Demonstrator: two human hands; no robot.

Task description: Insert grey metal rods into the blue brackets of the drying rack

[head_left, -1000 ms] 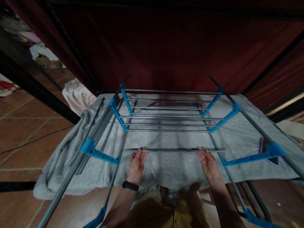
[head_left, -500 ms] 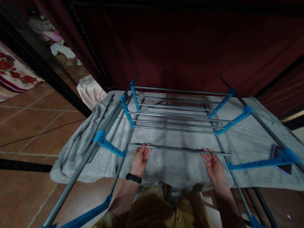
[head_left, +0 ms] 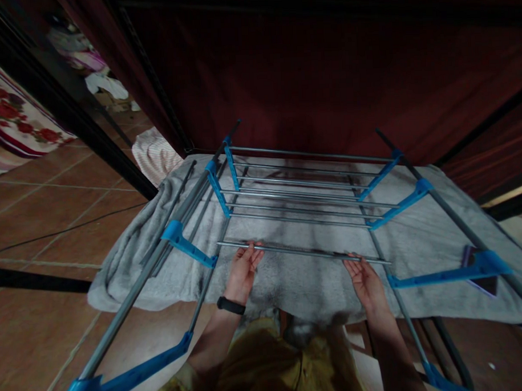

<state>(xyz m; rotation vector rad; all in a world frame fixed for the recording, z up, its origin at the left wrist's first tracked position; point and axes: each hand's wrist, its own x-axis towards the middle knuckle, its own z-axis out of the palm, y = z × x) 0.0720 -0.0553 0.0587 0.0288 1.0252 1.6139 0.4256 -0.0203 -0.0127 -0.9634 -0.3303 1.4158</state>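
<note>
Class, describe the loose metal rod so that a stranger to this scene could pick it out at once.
Find the drying rack with blue brackets standing over a grey towel. Nearest the person, one rod lies across the left hand and right hand. Unlike the other rungs, neither end sits in a bracket.

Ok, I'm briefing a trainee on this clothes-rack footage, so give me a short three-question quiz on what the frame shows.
1. True or false: both hands hold the same loose metal rod.
2. What colour are the plastic brackets on the rack frame? A) red B) blue C) white
3. What lies spread on the floor under the rack?

Key:
1. True: the left hand and right hand each touch one end of it.
2. B
3. A grey towel.
</note>
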